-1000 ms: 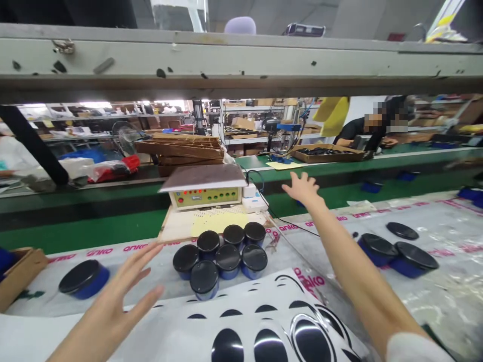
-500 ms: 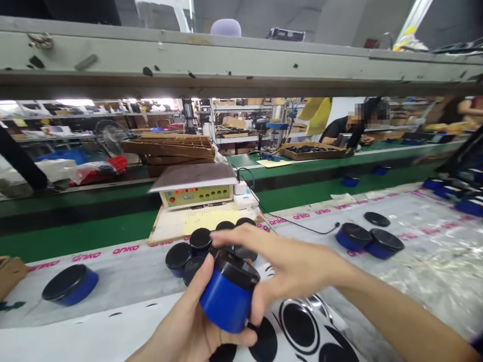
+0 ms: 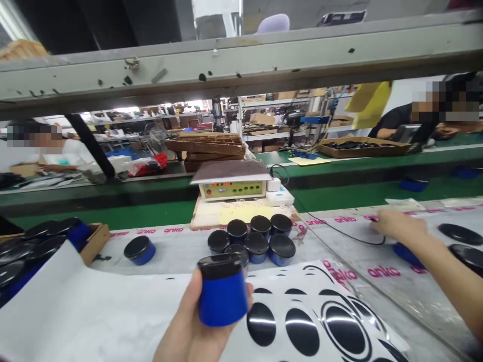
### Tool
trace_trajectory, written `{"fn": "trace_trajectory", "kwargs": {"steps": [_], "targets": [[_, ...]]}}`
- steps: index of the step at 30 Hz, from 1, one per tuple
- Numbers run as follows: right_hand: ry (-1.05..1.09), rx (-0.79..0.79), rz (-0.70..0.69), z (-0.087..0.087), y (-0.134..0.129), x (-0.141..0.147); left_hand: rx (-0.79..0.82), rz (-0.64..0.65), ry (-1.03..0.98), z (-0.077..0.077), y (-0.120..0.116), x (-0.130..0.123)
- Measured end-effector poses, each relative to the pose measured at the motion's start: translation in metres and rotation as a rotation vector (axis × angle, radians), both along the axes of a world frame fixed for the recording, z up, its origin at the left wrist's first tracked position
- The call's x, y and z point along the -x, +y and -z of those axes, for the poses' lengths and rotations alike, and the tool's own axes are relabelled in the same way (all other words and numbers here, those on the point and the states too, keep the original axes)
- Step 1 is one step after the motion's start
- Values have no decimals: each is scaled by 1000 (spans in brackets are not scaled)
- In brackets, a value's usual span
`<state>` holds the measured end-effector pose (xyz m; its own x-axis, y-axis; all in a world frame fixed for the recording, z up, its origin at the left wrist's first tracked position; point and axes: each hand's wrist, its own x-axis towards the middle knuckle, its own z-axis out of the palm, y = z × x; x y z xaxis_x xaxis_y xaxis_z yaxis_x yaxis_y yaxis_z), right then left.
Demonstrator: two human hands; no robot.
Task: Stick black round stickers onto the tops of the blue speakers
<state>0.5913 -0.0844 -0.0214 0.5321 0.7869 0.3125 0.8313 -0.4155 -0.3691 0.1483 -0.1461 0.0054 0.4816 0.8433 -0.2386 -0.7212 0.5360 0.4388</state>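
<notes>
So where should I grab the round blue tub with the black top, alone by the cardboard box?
I'd grip the round blue tub with the black top around its curved blue side, reaching down from above. It stands with its flat top facing up, apart from the brown cardboard box and the cluster of similar tubs, so both sides look free.

A pale beam [image 3: 287, 56] crosses above a green worktop [image 3: 339, 193], with cluttered shelves [image 3: 279, 103] beyond.

left hand [image 3: 196, 332] — holding blue, black-topped tub [image 3: 222, 294] | right hand [image 3: 400, 226] — near black cable [image 3: 362, 243] | seven tubs [image 3: 256, 245] clustered beyond
</notes>
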Motion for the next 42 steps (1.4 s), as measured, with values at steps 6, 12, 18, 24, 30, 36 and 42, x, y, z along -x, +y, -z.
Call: {"fn": "trace_trajectory", "kwargs": {"steps": [6, 12, 18, 24, 30, 36, 42], "targets": [[266, -189, -518, -53, -18, 118, 22, 140, -150, 0, -2, -19], [72, -452, -1157, -66, -68, 232, -64, 109, -155, 5, -2, -22], [128, -536, -1134, -49, -67, 239, -90, 31, -58, 5, -2, -24], [60, -513, -1092, -49, -68, 239, -204, -124, 121, 7, -4, -35], [97, -562, -1094, -41, -63, 244, -583, -289, 555, 12, 1, -34], [161, -384, -1193, -39, -47, 239, -704, -488, 859, 11, 5, -26], [264, -44, -1327, -31, -32, 231, -1438, -759, 1404, 1, 12, -13]]}}
